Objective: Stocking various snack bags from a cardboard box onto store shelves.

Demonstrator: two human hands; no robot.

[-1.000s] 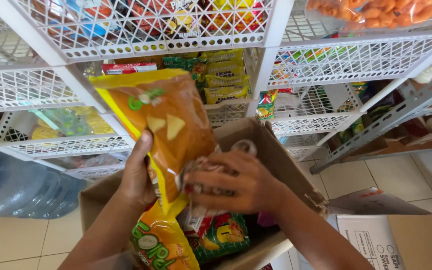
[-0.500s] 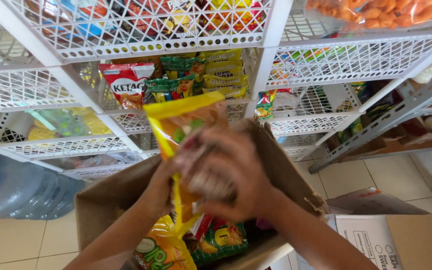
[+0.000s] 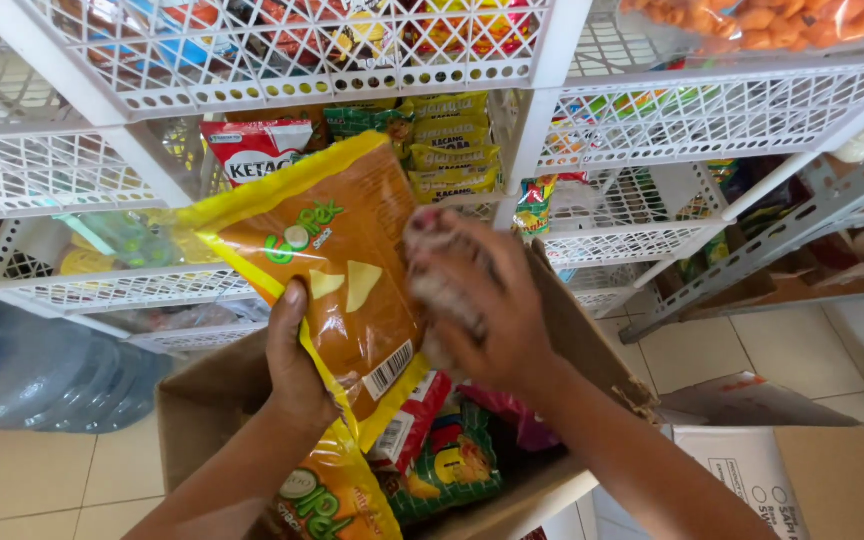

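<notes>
Gripping an orange and yellow chip bag by its lower left edge, the left hand has its thumb pressed on the front and its fingers wrapped behind, so the bag stands nearly upright with its printed face toward the camera. The right hand, just to the right of the bag, is blurred; it seems curled against the bag's right edge, but I cannot tell whether it is clamped on the bag or only touching it. Held this way, the bag sits above an open cardboard box and in front of the white lattice shelves.

Below both hands, the box holds more snack packets: another yellow and green bag under the left wrist, a green packet and a red one under the right forearm. Behind the hands, the shelf baskets carry a red and white packet and a stack of yellow-green packets. Far left of the left hand lies a blue water jug on the tiled floor; a second cardboard box stands to the right of the right arm.
</notes>
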